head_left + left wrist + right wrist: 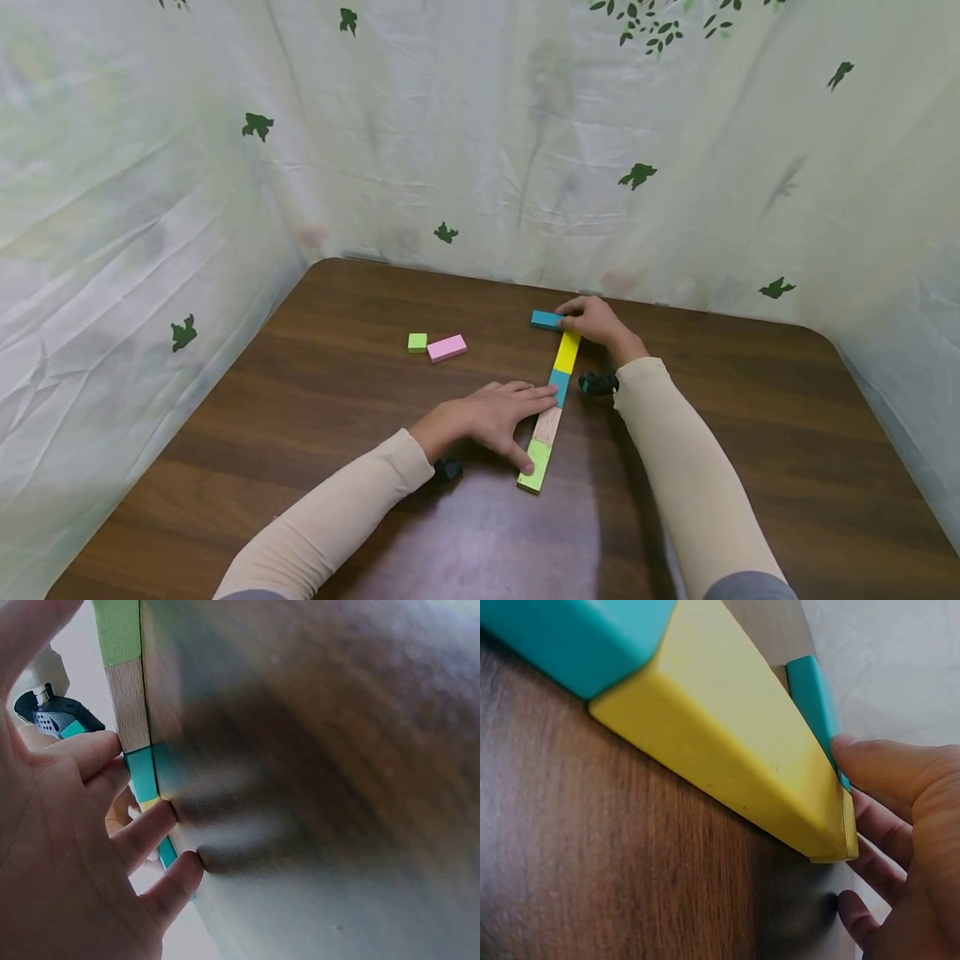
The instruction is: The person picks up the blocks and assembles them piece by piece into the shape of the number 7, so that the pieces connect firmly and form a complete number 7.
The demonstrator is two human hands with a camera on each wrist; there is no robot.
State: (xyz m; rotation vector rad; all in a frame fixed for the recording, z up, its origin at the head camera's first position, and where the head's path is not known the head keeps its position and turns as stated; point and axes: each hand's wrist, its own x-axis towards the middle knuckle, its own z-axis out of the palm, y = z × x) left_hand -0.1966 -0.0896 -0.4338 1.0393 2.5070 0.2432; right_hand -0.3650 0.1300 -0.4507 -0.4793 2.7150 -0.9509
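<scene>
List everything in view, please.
Wood-grain table: one, brown, beneath blocks
Printed fabric backdrop: one, whitish, around table
Green squarish block: one, lime, left of row
Pink rectangular block: one, pastel, beside it
Green rectangular block: one, lime, row's near end
Wooden rectangular block: one, tan, next along
Blue rectangular blocks: two, turquoise, mid-row and far end
Yellow rectangular blocks: apparently two, bright, row's far part
Small devices: two, black, at wrists
Long sleeves: two, beige, on forearms
Left hand: one, bare, on row
Right hand: one, bare, far end
</scene>
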